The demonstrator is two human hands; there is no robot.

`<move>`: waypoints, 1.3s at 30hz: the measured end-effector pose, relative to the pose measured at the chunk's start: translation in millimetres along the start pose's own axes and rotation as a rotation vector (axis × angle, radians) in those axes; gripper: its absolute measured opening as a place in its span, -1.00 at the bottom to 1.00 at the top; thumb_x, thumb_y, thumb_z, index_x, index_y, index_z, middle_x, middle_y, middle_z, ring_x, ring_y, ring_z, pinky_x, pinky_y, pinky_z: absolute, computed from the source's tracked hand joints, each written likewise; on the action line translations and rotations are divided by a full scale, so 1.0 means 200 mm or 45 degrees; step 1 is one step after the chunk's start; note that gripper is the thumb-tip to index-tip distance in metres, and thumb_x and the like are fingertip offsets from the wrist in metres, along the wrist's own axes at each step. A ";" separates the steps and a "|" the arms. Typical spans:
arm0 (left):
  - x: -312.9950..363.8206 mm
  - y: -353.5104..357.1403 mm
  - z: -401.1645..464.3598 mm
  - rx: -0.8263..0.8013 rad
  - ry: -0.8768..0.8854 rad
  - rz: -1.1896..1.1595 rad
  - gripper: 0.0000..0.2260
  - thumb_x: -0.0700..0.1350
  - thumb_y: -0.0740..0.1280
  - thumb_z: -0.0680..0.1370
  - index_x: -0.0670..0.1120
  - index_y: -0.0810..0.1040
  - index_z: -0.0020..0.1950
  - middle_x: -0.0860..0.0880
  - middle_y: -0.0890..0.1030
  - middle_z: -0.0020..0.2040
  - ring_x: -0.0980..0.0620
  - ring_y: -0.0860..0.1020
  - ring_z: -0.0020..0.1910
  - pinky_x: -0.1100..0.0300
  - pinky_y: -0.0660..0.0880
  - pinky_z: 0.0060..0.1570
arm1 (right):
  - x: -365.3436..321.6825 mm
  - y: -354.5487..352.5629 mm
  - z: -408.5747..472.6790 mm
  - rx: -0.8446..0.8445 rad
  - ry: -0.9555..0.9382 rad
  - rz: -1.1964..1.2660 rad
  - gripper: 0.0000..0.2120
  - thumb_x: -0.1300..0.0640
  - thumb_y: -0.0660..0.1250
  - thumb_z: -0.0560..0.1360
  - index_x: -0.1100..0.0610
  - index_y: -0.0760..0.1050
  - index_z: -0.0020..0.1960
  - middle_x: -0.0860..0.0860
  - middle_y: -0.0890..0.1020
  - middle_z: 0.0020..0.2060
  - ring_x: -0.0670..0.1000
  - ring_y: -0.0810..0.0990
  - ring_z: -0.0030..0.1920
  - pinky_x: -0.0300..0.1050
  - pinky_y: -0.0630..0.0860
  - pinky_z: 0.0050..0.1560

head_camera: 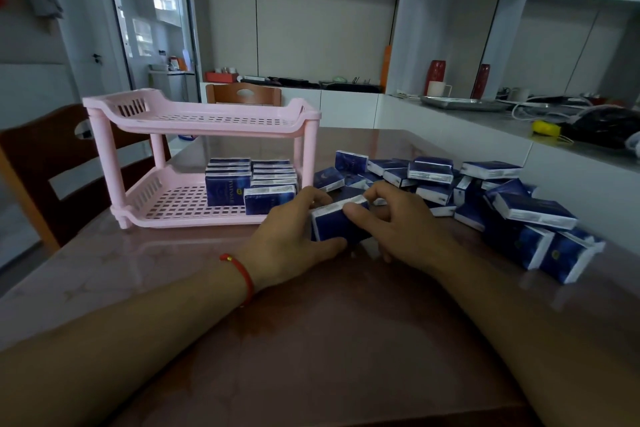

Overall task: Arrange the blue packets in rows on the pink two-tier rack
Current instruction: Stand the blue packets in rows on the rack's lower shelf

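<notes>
Both my left hand (294, 236) and right hand (398, 222) curl around one blue tissue packet (337, 224) on the tabletop (311, 340) beside the pink rack's (194, 121) lower tier; it looks light, squashy and slick-wrapped, so I'd pinch its short ends.

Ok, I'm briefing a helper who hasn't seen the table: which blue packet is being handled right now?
Start at the pink rack on the brown table. Just right of its lower tier, both hands meet around one blue packet. Unlike the loose pile further right, it is gripped between the left hand and right hand.
</notes>
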State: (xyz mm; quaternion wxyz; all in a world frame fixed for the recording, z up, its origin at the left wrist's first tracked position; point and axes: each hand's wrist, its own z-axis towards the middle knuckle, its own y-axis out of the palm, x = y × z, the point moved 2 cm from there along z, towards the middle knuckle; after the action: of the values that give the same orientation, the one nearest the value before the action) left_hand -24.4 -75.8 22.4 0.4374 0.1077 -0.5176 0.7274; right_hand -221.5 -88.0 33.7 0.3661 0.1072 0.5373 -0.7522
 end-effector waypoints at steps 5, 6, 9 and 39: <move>-0.05 -0.04 0.02 -0.035 -0.045 -0.103 -0.44 -0.11 0.58 0.38 0.10 0.42 0.28 0.09 0.60 0.15 0.19 0.62 -0.02 0.30 0.59 0.04 | 0.05 -0.03 0.00 -0.036 -0.026 0.043 -0.57 -0.31 0.36 0.46 -0.13 0.45 0.23 -0.22 0.62 0.05 -0.17 0.62 -0.03 -0.12 0.60 -0.01; -0.06 -0.05 0.02 -0.063 -0.039 -0.132 -0.44 -0.14 0.57 0.37 0.11 0.43 0.29 0.09 0.60 0.16 0.19 0.62 0.01 0.20 0.60 0.09 | 0.05 -0.03 0.00 -0.079 -0.051 0.055 -0.51 -0.31 0.38 0.44 -0.18 0.42 0.31 -0.27 0.60 0.11 -0.15 0.62 0.01 -0.11 0.60 0.02; -0.07 -0.05 0.02 -0.180 -0.002 -0.173 -0.41 -0.19 0.57 0.37 0.11 0.43 0.31 0.08 0.59 0.20 0.14 0.62 0.10 0.11 0.60 0.15 | 0.05 0.00 0.00 -0.139 -0.107 0.028 -0.46 -0.26 0.43 0.43 -0.25 0.40 0.37 -0.21 0.59 0.14 -0.14 0.62 -0.03 -0.05 0.62 0.00; -0.23 -0.76 -0.10 0.024 -0.283 0.326 -0.66 -0.07 0.50 0.49 0.04 0.46 0.19 0.08 0.60 0.11 0.11 0.59 0.05 0.24 0.57 0.03 | -0.08 0.15 0.04 -0.101 -0.122 0.342 -0.81 -0.02 0.29 0.61 -0.17 0.46 0.22 -0.17 0.59 -0.02 -0.10 0.63 -0.12 -0.10 0.61 -0.12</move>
State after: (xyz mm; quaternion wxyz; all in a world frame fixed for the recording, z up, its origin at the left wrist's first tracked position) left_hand 123.4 -70.6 85.0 0.2800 0.1247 -0.5654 0.7657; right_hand -188.6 -91.5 24.6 0.4927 0.1277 0.5292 -0.6789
